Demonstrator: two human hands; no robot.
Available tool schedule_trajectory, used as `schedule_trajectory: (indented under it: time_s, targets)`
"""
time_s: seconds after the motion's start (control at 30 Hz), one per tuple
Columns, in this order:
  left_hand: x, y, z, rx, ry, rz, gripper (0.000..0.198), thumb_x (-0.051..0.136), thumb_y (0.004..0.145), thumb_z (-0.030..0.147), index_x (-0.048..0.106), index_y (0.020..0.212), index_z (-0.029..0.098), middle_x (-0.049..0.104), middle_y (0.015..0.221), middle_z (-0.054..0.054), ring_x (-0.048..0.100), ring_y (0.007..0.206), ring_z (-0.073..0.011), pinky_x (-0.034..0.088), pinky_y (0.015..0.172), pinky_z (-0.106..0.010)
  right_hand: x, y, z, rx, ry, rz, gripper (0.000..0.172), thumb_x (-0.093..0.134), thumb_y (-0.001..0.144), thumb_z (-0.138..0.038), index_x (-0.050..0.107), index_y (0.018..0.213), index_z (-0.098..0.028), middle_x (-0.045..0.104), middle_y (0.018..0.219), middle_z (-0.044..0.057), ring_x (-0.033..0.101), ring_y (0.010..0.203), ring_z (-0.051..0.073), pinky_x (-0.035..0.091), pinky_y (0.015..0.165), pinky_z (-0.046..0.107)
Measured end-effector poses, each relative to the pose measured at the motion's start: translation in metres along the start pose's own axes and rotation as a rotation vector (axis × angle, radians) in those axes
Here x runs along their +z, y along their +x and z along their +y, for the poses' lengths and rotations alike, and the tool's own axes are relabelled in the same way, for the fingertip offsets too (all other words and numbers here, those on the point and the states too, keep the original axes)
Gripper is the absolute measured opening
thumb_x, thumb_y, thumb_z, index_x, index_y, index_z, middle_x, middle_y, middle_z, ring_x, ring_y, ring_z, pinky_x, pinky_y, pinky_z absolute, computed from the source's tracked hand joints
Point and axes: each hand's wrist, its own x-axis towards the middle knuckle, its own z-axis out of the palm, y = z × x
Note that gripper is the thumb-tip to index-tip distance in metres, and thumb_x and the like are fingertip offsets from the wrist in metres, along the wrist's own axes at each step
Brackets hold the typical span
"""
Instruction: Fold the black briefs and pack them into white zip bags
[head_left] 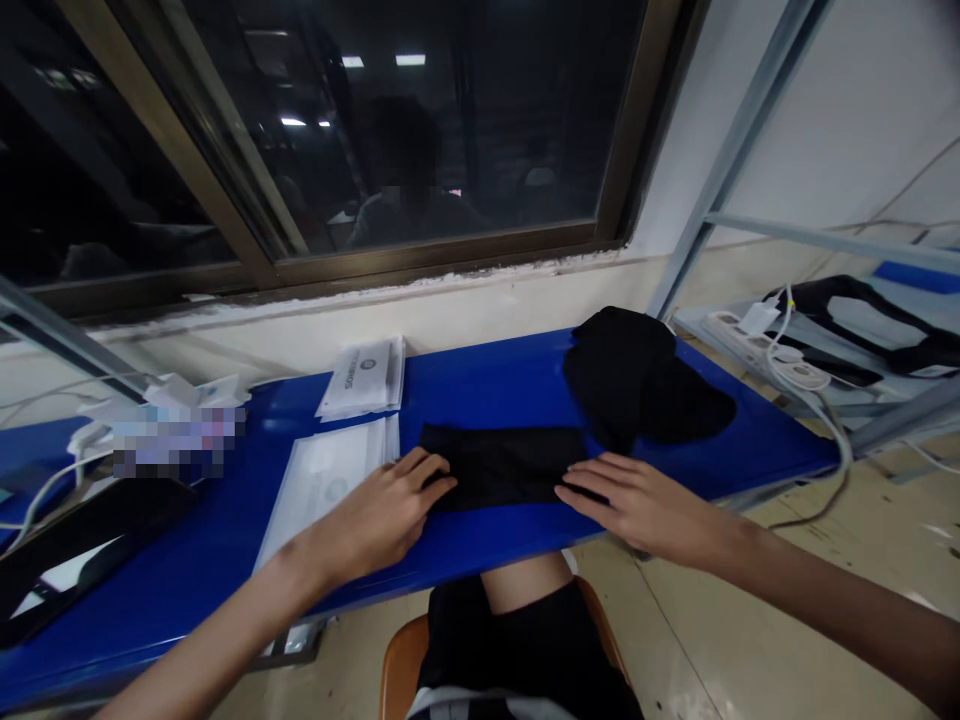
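Observation:
A folded black cloth [506, 465] lies as a flat strip on the blue table, close to its front edge. My left hand [401, 505] has bent fingers closed on the strip's left end. At the opposite end, my right hand [637, 505] rests with its fingers stretched out, the tips touching the cloth. Behind my right hand sits a crumpled heap of black fabric [637, 380]. Beside my left hand are flat whitish packets [322, 475], with a second stack of printed packets [365, 378] farther back.
The blue table [487, 375] runs under a dark window [450, 120]. Cables and power strips [172, 390] lie at the left, near a dark object [97, 540]. A metal rack [750, 130] and a white cable [825, 400] stand at the right.

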Motion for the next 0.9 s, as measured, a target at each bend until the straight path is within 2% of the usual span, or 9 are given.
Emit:
schedule_trajectory:
  time_s: [0.13, 0.3, 0.37, 0.43, 0.53, 0.63, 0.7, 0.83, 0.9]
  targets:
    - [0.024, -0.008, 0.003, -0.042, 0.047, 0.115, 0.054, 0.045, 0.088, 0.0, 0.059, 0.138, 0.016, 0.067, 0.126, -0.015, 0.065, 0.114, -0.0285, 0.058, 0.095, -0.044, 0.003, 0.002, -0.003, -0.011, 0.011, 0.089, 0.046, 0.05, 0.091, -0.002, 0.069, 0.128, -0.018, 0.076, 0.11, 0.014, 0.074, 0.098, 0.026, 0.061, 0.087, 0.04]
    - [-0.009, -0.014, -0.018, -0.214, -0.462, 0.345, 0.042, 0.053, 0.094, 0.02, 0.058, 0.135, 0.024, 0.069, 0.128, -0.008, 0.068, 0.114, -0.0232, 0.058, 0.095, -0.034, -0.029, 0.01, 0.016, 0.438, 0.617, 0.282, 0.026, 0.058, 0.098, -0.03, 0.072, 0.12, -0.026, 0.077, 0.109, 0.006, 0.074, 0.096, 0.022, 0.061, 0.084, 0.033]
    - [-0.021, -0.012, -0.031, -0.216, -0.638, 0.285, 0.035, 0.052, 0.097, 0.027, 0.063, 0.13, 0.024, 0.069, 0.129, -0.008, 0.067, 0.116, -0.0232, 0.057, 0.095, -0.034, -0.035, 0.014, 0.028, 0.548, 0.807, 0.225, 0.028, 0.06, 0.097, -0.041, 0.072, 0.116, -0.024, 0.077, 0.106, 0.008, 0.074, 0.095, 0.023, 0.061, 0.078, 0.033]
    - [-0.023, -0.005, -0.043, -0.199, -0.72, 0.145, 0.034, 0.052, 0.099, 0.033, 0.067, 0.128, 0.025, 0.071, 0.125, -0.007, 0.07, 0.108, -0.0224, 0.058, 0.089, -0.032, -0.031, 0.018, 0.04, 0.585, 0.902, 0.129, 0.031, 0.059, 0.097, -0.045, 0.073, 0.112, -0.022, 0.077, 0.1, 0.008, 0.074, 0.09, 0.024, 0.061, 0.075, 0.033]
    - [-0.008, 0.009, -0.056, -0.2, -0.64, 0.025, 0.032, 0.055, 0.098, 0.035, 0.072, 0.125, 0.026, 0.074, 0.121, -0.007, 0.07, 0.101, -0.0226, 0.056, 0.088, -0.034, -0.011, 0.024, 0.049, 0.59, 0.756, 0.067, 0.028, 0.058, 0.096, -0.042, 0.076, 0.102, -0.02, 0.077, 0.097, 0.009, 0.073, 0.09, 0.025, 0.06, 0.081, 0.038]
    - [0.009, 0.021, -0.057, -0.177, -0.538, 0.073, 0.03, 0.058, 0.098, 0.034, 0.075, 0.121, 0.024, 0.072, 0.125, -0.009, 0.067, 0.113, -0.0251, 0.051, 0.1, -0.04, 0.004, 0.025, 0.047, 0.523, 0.449, 0.075, 0.025, 0.057, 0.098, -0.037, 0.077, 0.102, -0.022, 0.075, 0.11, 0.009, 0.07, 0.103, 0.026, 0.056, 0.094, 0.044]
    - [0.015, 0.027, -0.056, -0.14, -0.54, 0.087, 0.03, 0.061, 0.097, 0.034, 0.075, 0.122, 0.024, 0.071, 0.125, -0.009, 0.067, 0.113, -0.0244, 0.051, 0.099, -0.039, 0.008, 0.024, 0.044, 0.481, 0.345, 0.042, 0.023, 0.058, 0.099, -0.035, 0.077, 0.103, -0.023, 0.074, 0.114, 0.009, 0.068, 0.107, 0.027, 0.054, 0.095, 0.045]
    - [0.016, 0.035, -0.057, -0.155, -0.602, 0.079, 0.023, 0.063, 0.096, 0.024, 0.079, 0.111, 0.023, 0.076, 0.108, -0.007, 0.072, 0.094, -0.021, 0.054, 0.084, -0.032, 0.009, 0.026, 0.048, 0.495, 0.381, -0.041, 0.015, 0.061, 0.096, -0.027, 0.073, 0.09, -0.021, 0.073, 0.106, 0.007, 0.068, 0.098, 0.024, 0.053, 0.088, 0.04]
    - [0.014, 0.039, -0.06, -0.184, -0.593, 0.062, 0.022, 0.061, 0.095, 0.019, 0.08, 0.106, 0.021, 0.077, 0.103, -0.007, 0.072, 0.091, -0.0209, 0.054, 0.083, -0.032, 0.007, 0.028, 0.056, 0.531, 0.491, -0.062, 0.007, 0.064, 0.094, -0.026, 0.069, 0.094, -0.02, 0.073, 0.099, 0.006, 0.068, 0.089, 0.021, 0.052, 0.082, 0.034]
